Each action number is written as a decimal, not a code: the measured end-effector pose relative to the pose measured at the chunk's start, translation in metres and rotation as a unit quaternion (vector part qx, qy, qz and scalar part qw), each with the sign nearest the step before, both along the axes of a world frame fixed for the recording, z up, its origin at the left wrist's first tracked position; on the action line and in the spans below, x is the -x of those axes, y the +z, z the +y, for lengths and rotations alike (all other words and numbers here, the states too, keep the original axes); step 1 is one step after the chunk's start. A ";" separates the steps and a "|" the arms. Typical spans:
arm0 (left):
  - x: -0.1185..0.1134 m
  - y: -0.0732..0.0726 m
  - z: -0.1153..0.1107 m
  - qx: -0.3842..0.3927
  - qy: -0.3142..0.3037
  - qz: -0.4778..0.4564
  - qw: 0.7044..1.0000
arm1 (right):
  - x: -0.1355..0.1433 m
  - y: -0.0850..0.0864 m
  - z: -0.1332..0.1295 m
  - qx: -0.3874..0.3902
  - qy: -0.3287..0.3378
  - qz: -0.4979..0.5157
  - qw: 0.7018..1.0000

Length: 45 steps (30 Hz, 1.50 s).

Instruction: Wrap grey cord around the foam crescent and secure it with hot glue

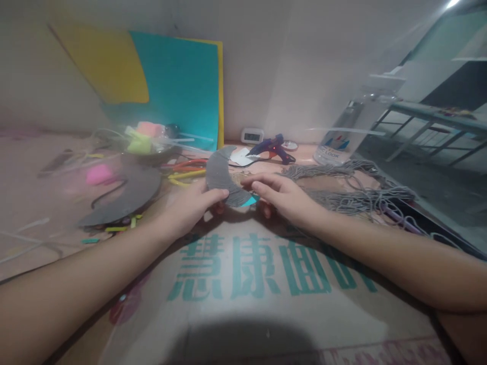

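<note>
A grey crescent-shaped piece (222, 177), its surface covered in fine lines like wound cord, is held up at the middle of the view. My left hand (201, 205) grips its lower left part, the thumb on its face and the fingers behind. A bit of teal (250, 201) shows at the lower right edge of the crescent. Beside that end, my right hand (279, 195) has its thumb and fingers closed together near the crescent's tip; what is between them is too small to make out.
Behind stand a purple glue gun (272, 148), a small white clock (252, 136) and teal card (182, 86). Grey cord (353, 187) and a clear bottle (337, 137) are at right. A larger grey crescent (129, 195) and a bowl of scraps (146, 142) lie left.
</note>
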State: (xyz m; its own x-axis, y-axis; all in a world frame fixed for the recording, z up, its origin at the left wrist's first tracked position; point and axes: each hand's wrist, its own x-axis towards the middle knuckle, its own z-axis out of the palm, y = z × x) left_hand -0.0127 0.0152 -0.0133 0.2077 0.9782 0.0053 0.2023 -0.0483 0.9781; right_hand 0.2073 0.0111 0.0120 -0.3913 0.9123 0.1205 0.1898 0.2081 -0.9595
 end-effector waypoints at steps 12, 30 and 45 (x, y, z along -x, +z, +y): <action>0.000 0.008 -0.004 0.006 -0.091 0.086 0.992 | 0.000 -0.003 -0.002 0.031 0.051 -0.064 0.996; -0.010 0.004 -0.012 -0.186 -0.105 -0.002 0.977 | 0.001 -0.002 -0.005 0.025 -0.003 -0.066 0.997; -0.008 0.006 -0.018 -0.248 -0.127 0.142 0.950 | 0.000 -0.004 -0.004 0.009 0.013 -0.058 0.998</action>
State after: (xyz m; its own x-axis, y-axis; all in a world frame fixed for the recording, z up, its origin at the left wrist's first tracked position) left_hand -0.0045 -0.0029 -0.0075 0.4994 0.7882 0.3597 0.3754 -0.5710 0.7301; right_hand 0.2078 0.0075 0.0077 -0.4259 0.9030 0.0569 0.2953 0.1982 -0.9346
